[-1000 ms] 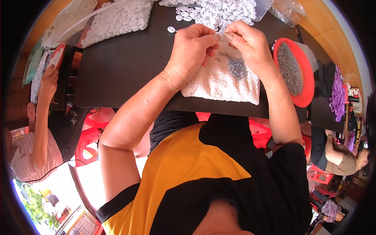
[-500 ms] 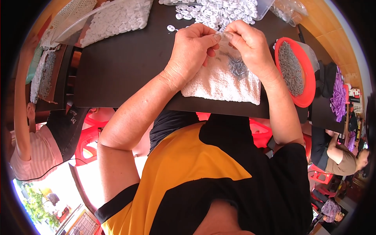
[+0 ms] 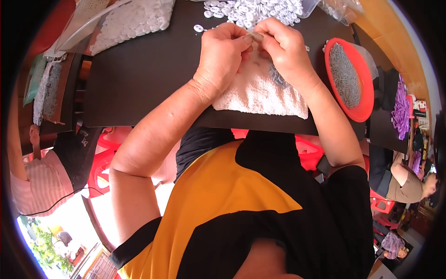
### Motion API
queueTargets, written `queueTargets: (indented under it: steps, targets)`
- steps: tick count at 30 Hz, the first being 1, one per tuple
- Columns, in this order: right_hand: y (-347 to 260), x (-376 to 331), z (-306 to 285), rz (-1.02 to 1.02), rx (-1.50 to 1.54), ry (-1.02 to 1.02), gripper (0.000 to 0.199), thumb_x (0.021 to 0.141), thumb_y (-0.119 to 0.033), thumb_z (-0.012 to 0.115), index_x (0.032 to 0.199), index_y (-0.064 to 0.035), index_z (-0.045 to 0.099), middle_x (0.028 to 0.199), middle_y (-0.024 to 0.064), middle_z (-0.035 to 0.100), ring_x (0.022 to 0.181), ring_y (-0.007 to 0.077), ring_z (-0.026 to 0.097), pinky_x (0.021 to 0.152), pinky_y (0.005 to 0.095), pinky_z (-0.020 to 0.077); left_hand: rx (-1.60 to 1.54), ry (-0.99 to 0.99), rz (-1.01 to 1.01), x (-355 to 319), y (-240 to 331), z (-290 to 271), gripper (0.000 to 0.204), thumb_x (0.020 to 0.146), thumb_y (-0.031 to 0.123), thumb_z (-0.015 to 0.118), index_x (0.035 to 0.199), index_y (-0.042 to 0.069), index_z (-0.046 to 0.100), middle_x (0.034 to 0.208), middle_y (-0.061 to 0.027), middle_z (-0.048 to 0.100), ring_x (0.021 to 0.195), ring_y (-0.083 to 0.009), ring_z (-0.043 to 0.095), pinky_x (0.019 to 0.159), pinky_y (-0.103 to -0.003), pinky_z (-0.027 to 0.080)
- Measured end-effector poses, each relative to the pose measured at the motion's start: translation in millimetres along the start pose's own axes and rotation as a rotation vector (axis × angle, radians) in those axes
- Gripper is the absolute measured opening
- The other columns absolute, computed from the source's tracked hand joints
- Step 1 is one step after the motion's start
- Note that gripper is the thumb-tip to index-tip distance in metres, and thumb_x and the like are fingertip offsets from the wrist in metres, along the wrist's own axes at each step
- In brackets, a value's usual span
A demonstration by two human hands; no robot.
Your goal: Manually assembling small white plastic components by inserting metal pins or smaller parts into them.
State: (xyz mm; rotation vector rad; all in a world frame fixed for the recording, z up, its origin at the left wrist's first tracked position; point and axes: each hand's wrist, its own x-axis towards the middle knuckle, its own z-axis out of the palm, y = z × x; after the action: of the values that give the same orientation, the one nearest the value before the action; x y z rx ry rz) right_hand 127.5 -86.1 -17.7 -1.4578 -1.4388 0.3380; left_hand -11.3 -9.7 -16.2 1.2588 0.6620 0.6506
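Note:
My left hand (image 3: 224,52) and my right hand (image 3: 289,52) meet fingertip to fingertip above the far end of a pale towel (image 3: 260,100). Thumb and forefinger are pinched on both sides; whatever sits between them is too small and covered to make out. On the towel, partly behind my right hand, lies a small heap of grey metal pins or screws (image 3: 277,76). Just beyond my fingers spreads a pile of white oval plastic pieces (image 3: 253,11) with dark holes. One such white oval piece (image 3: 199,28) lies apart, left of my left hand.
A red oval basin (image 3: 367,93) full of grey metal pieces stands to the right. At the far left is a clear bag of white pieces (image 3: 134,25). The dark table (image 3: 144,79) ends near my body. People sit at both sides; purple items (image 3: 401,111) lie far right.
Both hands have shifted slightly left and away from me, their fingertips now closer together. My right hand covers more of the grey heap. A red shape has appeared at the upper left.

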Motion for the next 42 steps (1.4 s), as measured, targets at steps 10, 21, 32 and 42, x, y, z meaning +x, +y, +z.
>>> queueTargets:
  steps: [10, 21, 32, 42]
  targets:
    - [-5, 1, -23, -0.228, -0.353, -0.011, 0.012, 0.086, -0.004, 0.055, 0.096, -0.0055, 0.062, 0.084, 0.0122, 0.066, 0.075, 0.0296, 0.064, 0.065, 0.0373, 0.0499, -0.028, -0.005, -0.013, 2, 1, 0, 0.012, 0.09, 0.009, 0.064, 0.092, -0.003, 0.061, 0.072, -0.0051, 0.061, 0.053, -0.0087, 0.051, 0.043, -0.023, 0.039]
    - [-13, -1, -20, -0.277, -0.457, -0.044, 0.014, 0.081, -0.001, 0.055, 0.093, -0.0055, 0.061, 0.08, 0.012, 0.064, 0.073, 0.0331, 0.063, 0.062, 0.0415, 0.049, 0.034, -0.017, 0.007, -1, 3, 1, 0.012, 0.09, 0.009, 0.064, 0.091, -0.002, 0.061, 0.073, -0.0051, 0.062, 0.055, -0.008, 0.052, 0.044, -0.022, 0.04]
    - [-5, -3, -14, -0.258, -0.425, -0.043, 0.012, 0.08, 0.001, 0.055, 0.09, -0.0047, 0.06, 0.077, 0.0137, 0.065, 0.072, 0.034, 0.064, 0.061, 0.0426, 0.0494, 0.045, -0.009, 0.015, -3, 3, 3, 0.011, 0.091, 0.009, 0.063, 0.091, -0.002, 0.061, 0.074, -0.0048, 0.062, 0.055, -0.0073, 0.051, 0.044, -0.021, 0.039]
    - [-10, -5, -13, -0.114, -0.289, -0.047, 0.015, 0.081, 0.001, 0.054, 0.092, -0.0043, 0.061, 0.082, 0.0153, 0.066, 0.076, 0.0347, 0.064, 0.064, 0.0418, 0.0496, 0.094, 0.021, 0.063, -1, -2, 4, 0.011, 0.091, 0.009, 0.063, 0.09, -0.002, 0.061, 0.071, -0.0037, 0.06, 0.053, -0.0065, 0.05, 0.042, -0.021, 0.038]
